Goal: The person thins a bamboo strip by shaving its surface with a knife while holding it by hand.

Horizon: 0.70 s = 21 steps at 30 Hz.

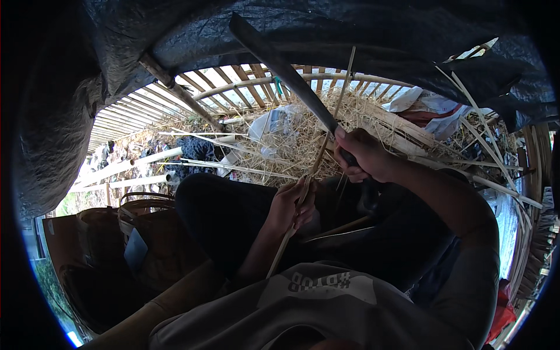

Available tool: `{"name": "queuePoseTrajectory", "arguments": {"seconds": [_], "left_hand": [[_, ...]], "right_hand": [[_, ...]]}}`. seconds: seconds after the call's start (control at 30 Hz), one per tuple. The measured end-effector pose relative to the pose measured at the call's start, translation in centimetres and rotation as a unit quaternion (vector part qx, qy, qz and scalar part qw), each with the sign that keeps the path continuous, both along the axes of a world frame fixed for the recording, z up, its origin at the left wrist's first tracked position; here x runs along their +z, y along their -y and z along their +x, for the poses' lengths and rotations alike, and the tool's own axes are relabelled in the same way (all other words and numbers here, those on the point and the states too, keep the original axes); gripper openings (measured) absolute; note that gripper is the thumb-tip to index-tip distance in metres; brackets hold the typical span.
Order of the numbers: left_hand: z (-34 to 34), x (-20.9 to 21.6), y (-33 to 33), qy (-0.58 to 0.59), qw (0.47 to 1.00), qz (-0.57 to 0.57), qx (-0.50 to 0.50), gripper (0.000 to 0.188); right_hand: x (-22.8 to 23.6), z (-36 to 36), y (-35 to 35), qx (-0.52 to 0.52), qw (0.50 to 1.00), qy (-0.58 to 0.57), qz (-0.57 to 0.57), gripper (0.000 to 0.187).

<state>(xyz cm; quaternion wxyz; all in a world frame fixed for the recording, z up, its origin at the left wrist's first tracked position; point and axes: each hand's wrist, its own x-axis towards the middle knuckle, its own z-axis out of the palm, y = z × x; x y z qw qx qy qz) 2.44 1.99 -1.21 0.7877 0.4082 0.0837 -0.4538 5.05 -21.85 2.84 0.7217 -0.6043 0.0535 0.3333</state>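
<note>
My right hand [363, 156] is wrapped round the dark handle of a machete [286, 73]. Its long blade slants up and to the left, with the broad tip near the top of the view. In my left hand [293, 204] is a thin bamboo strip [319, 158], gripped around its lower middle part. The strip runs from near my shirt up past the machete, crossing close to the blade's base beside my right hand. Whether blade and strip touch there, I cannot tell.
Shavings [309, 137] are heaped beyond my knees. Bamboo poles [140, 160] lie at left, and long strips [484, 125] lean at right. Woven baskets [146, 233] stand left of my legs. A slatted bamboo fence [233, 87] lies beyond, under a dark tarp [192, 35].
</note>
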Motion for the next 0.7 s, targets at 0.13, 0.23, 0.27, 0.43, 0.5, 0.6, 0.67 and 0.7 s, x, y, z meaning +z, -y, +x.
{"name": "queuePoseTrajectory", "arguments": {"seconds": [0.13,0.23,0.27,0.43,0.5,0.6,0.67,0.7], "left_hand": [[0.1,0.4,0.0,0.004,1.000,0.005,-0.003,0.035],[0.1,0.5,0.1,0.001,1.000,0.005,-0.005,0.035],[0.0,0.5,0.2,0.000,1.000,0.004,-0.006,0.035],[-0.3,0.4,0.4,-0.003,1.000,0.010,-0.005,0.034],[-0.4,0.8,0.4,0.001,1.000,0.012,-0.006,0.033],[-0.4,0.6,0.2,0.009,1.000,0.019,-0.011,0.031],[-0.4,0.2,0.2,0.015,0.999,0.028,-0.012,0.031],[-0.4,0.2,0.2,0.014,0.999,0.027,-0.012,0.031]], "right_hand": [[0.0,-0.4,0.0,-0.022,0.985,0.052,-0.160,0.072],[-1.3,-1.4,-1.1,-0.025,0.967,0.064,-0.244,0.073],[-1.7,-1.8,-1.4,-0.028,0.961,0.073,-0.264,0.072],[-2.5,-2.7,-2.3,0.063,0.940,0.110,-0.317,0.067],[-2.1,-3.2,-3.0,0.032,0.953,0.174,-0.245,0.061],[-0.7,-2.9,-3.7,0.034,0.950,0.182,-0.251,0.052],[-1.1,-2.9,-3.8,0.033,0.951,0.168,-0.259,0.050],[-1.8,-2.8,-4.1,0.023,0.954,0.167,-0.248,0.051]]}}
